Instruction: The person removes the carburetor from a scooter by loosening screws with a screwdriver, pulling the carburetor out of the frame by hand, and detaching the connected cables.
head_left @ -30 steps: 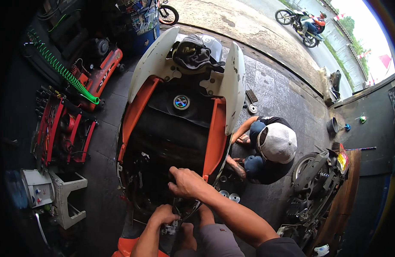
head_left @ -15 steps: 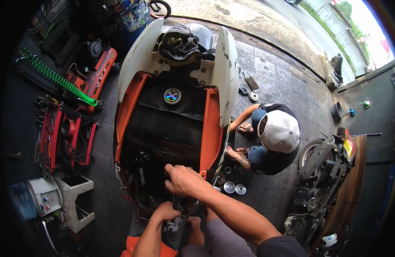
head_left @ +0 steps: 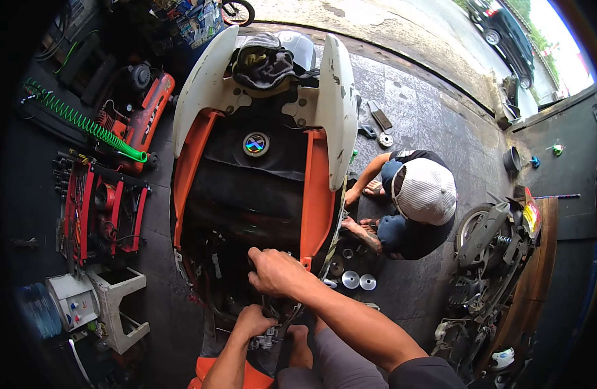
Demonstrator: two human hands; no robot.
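Note:
In front of me stands a motorcycle with its seat off, showing a black fuel tank (head_left: pixel 246 201), orange side strips and white body panels (head_left: pixel 337 110). My left hand (head_left: pixel 254 321) is closed at the near end of the frame, on a silver metal part that looks like a carburetor (head_left: pixel 264 341). Just above it and to the right, my right hand (head_left: pixel 275 272) reaches over the dark frame opening, its fingers curled downward. What those fingers grip is hidden beneath the hand. A round cap (head_left: pixel 256 144) sits on the tank.
A person in a pale cap (head_left: pixel 426 198) crouches on the right, hands at the bike's side. Near them lie round metal parts (head_left: pixel 359 281). At left are a red tool rack (head_left: pixel 104 211) and a red compressor (head_left: pixel 152 113); a partly stripped motorcycle (head_left: pixel 486 259) stands far right.
Both my hands stay almost in place, and the view shifts slightly. A dark car has come into sight on the road at the upper right. The crouching person's arms move slightly.

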